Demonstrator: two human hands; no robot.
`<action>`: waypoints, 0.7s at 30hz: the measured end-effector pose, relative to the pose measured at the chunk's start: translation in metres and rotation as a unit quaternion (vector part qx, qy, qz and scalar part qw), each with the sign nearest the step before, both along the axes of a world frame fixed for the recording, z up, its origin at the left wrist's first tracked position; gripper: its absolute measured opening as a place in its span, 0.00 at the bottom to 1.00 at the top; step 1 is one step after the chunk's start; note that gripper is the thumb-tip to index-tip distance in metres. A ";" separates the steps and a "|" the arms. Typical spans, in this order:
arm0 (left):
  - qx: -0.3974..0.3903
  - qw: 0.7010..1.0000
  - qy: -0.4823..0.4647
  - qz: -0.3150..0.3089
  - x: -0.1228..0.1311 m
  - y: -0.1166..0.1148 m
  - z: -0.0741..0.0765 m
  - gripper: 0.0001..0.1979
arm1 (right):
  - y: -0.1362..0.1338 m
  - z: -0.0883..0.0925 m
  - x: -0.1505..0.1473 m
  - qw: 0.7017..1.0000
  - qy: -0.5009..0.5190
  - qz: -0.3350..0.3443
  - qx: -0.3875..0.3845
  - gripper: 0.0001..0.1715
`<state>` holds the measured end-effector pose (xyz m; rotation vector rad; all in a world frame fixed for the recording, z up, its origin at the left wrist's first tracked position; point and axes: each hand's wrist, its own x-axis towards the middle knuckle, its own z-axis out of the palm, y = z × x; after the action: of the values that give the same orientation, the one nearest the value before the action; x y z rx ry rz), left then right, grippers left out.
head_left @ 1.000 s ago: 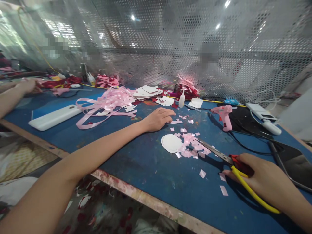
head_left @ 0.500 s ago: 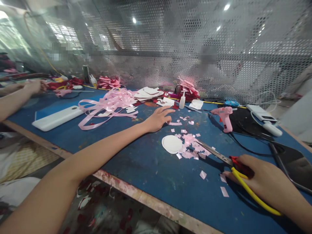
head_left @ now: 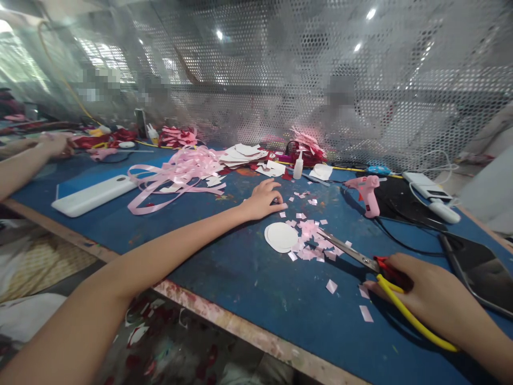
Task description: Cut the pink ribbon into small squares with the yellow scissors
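My left hand (head_left: 262, 200) rests low over the blue table, thumb and forefinger pinched on a short strip of pink ribbon, mostly hidden by the fingers. In my right hand (head_left: 430, 294) are scissors (head_left: 363, 259) with red and yellow handles; their blades point left, slightly parted, over a scatter of small pink ribbon squares (head_left: 310, 230). Two overlapping white paper discs (head_left: 281, 237) lie left of these squares. Beyond the left forearm sits a tangled heap of pink ribbon (head_left: 192, 166).
A pink glue gun (head_left: 367, 195) with its cord and a dark phone-like slab (head_left: 479, 267) lie on the right. A small white bottle (head_left: 298, 167) stands behind my left hand, near white paper cutouts (head_left: 242, 154). Left are a white case (head_left: 94, 197) and another person's hand (head_left: 56, 144).
My left thumb and forefinger have closed over the ribbon strip that lay in the open beside them. The right hand and scissors stay nearly in place.
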<state>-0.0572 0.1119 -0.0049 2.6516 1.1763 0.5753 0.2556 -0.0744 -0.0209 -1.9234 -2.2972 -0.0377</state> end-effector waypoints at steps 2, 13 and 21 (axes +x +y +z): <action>-0.011 1.000 -0.010 0.001 0.002 0.000 0.002 0.09 | 0.000 0.001 -0.001 1.000 -0.002 -0.003 0.006 0.18; 0.013 0.983 -0.180 -0.020 -0.007 -0.010 0.054 0.07 | -0.002 0.003 -0.006 1.000 0.001 -0.011 0.008 0.20; 0.001 0.999 0.031 -0.017 0.008 -0.005 0.010 0.09 | -0.001 0.004 -0.007 1.000 -0.005 -0.026 -0.010 0.20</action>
<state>-0.0495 0.1071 0.0048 2.7028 1.1462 0.4919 0.2487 -0.0755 -0.0172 -1.9979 -2.2612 -0.0289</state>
